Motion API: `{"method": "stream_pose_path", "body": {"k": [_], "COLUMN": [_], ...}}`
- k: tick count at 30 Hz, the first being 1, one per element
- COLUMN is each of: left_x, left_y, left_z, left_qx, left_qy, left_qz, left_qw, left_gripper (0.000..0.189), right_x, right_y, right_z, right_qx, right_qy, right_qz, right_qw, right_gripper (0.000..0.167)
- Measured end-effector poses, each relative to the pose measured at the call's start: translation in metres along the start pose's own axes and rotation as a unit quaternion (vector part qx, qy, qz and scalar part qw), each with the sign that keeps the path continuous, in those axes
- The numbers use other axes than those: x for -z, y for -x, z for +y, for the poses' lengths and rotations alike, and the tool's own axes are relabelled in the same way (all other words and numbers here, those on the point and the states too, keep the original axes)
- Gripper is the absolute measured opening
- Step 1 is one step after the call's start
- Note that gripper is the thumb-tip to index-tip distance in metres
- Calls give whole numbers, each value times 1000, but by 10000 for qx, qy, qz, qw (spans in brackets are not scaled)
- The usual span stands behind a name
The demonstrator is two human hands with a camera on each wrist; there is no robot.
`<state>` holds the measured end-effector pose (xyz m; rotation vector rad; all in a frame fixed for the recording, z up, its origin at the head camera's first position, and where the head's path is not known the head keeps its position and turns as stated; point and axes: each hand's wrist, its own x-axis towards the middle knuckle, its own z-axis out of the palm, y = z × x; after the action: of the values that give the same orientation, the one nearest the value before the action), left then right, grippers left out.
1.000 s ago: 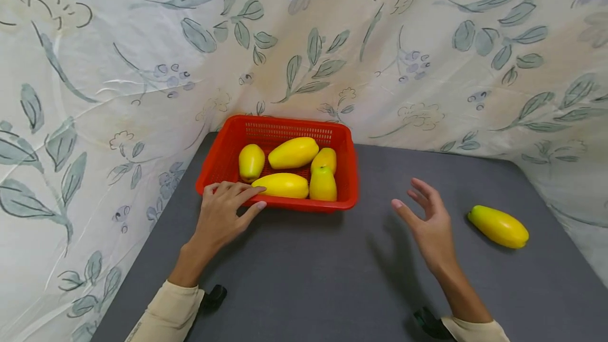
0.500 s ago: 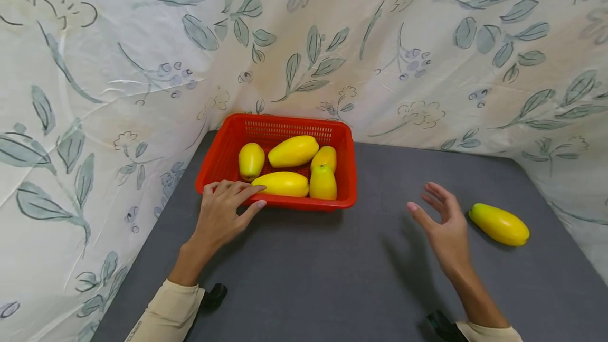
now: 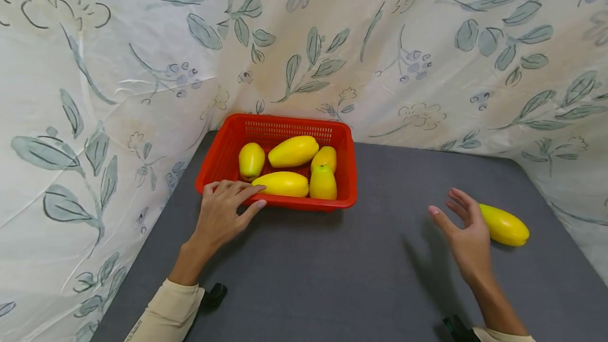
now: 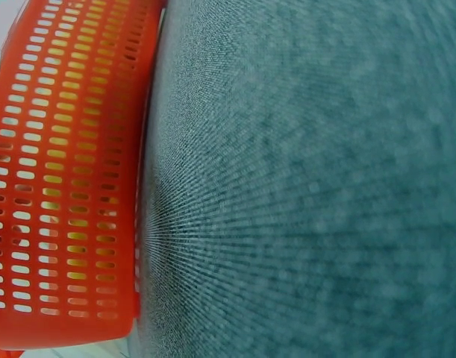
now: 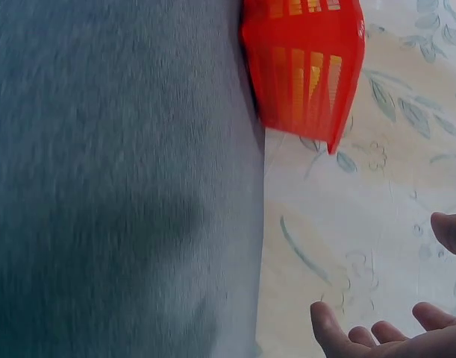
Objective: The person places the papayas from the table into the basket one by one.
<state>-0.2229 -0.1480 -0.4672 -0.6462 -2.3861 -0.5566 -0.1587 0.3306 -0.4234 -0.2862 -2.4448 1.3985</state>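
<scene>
In the head view my left hand [image 3: 223, 210] lies at the near left corner of a red plastic basket [image 3: 349, 173]. Its fingers curl over the rim and the thumb is outside the front wall. Several smooth yellow papaya-like fruits [image 3: 293, 152] lie inside, the nearest one [image 3: 285, 184] beside my left fingertips. Over on the right, my right hand [image 3: 467, 241] hovers above the table, fingers apart and holding nothing. Just behind it lies one loose yellow fruit [image 3: 505, 226], its left end hidden by the fingers. The right wrist view shows the right fingertips [image 5: 328, 321] and the basket's side.
A dark grey table [image 3: 332, 278] carries everything. Its back and left side meet a floral cloth [image 3: 404, 41] hanging like a wall. The basket stands near the back left of the tabletop, with slotted walls [image 4: 71, 149] in the left wrist view.
My right hand has moved rightward and slightly toward me, so it now partly covers the loose fruit. The left hand and basket have stayed in place.
</scene>
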Motion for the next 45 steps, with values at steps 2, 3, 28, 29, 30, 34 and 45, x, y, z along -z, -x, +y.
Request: {"method": "stream_pose_path", "body": {"k": [2, 3, 28, 29, 30, 34, 45], "left_x": [0, 0, 0, 0, 0, 0, -1], "left_y": [0, 0, 1, 1, 1, 1, 0], "left_z": [0, 0, -2, -2, -3, -2, 1], "left_qx": [10, 19, 129, 135, 136, 102, 125], "left_qy": [8, 13, 79, 81, 82, 71, 56], "left_qz": [-5, -9, -132, -135, -136, -109, -125], "left_qw": [10000, 10000, 9998, 9998, 9998, 9999, 9998], "left_gripper": [40, 39, 40, 40, 40, 40, 40], "right_x": [5, 7, 57, 59, 61, 69, 88], "right_y": [-2, -3, -8, -8, -8, -10, -30], "right_z": [4, 5, 48, 49, 50, 57, 74], "right_qx": [-39, -94, -1429, -1476, -1502, -1595, -2088], "right_qy": [-97, -118, -106, -91, -39, 312, 1188], "right_qz": [80, 131, 1481, 1530, 1562, 1526, 1065], "right_qw": [9999, 9998, 9785, 9771, 9762, 9748, 9648], "right_gripper": [72, 73, 71, 71, 71, 74, 87]}}
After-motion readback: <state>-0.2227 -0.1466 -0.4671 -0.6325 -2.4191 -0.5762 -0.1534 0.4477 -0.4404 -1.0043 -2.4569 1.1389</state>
